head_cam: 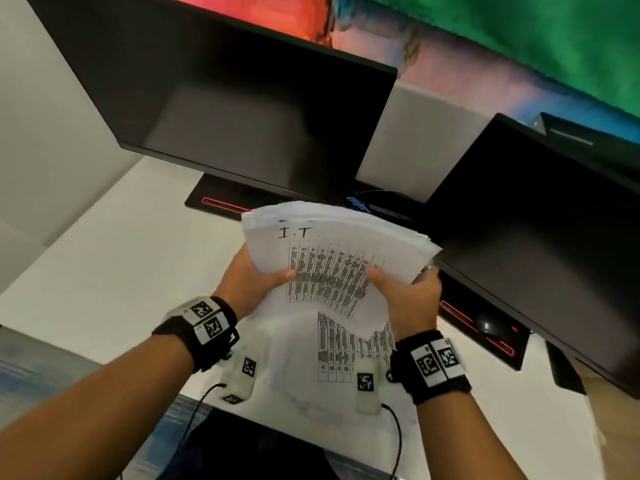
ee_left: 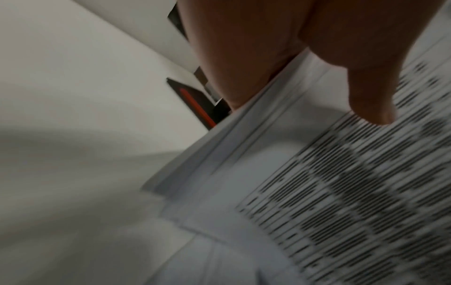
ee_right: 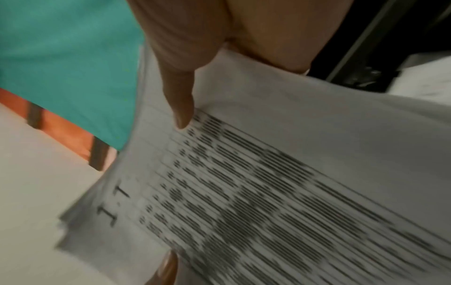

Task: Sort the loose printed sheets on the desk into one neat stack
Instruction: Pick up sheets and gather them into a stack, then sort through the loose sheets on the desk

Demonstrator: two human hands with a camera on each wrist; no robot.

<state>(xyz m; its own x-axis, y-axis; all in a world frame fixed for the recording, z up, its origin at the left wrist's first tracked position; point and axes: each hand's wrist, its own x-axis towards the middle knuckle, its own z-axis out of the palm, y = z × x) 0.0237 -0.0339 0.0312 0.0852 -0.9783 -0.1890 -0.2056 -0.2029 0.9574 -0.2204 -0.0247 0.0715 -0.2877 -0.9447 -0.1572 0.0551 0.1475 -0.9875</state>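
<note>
Left hand (head_cam: 251, 284) and right hand (head_cam: 408, 296) are each gripping the bundle of sheets (head_cam: 332, 258), thumbs on top, at its near side edges. The bundle is being held above the table (head_cam: 114, 258), long axis running away from the person. One printed sheet (head_cam: 346, 355) is lying on the table directly below the bundle.

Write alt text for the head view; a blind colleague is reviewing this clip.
Both hands, left hand and right hand, hold a fanned bundle of white printed sheets above a white desk, where another printed table sheet lies. Two dark monitors stand behind.
</note>
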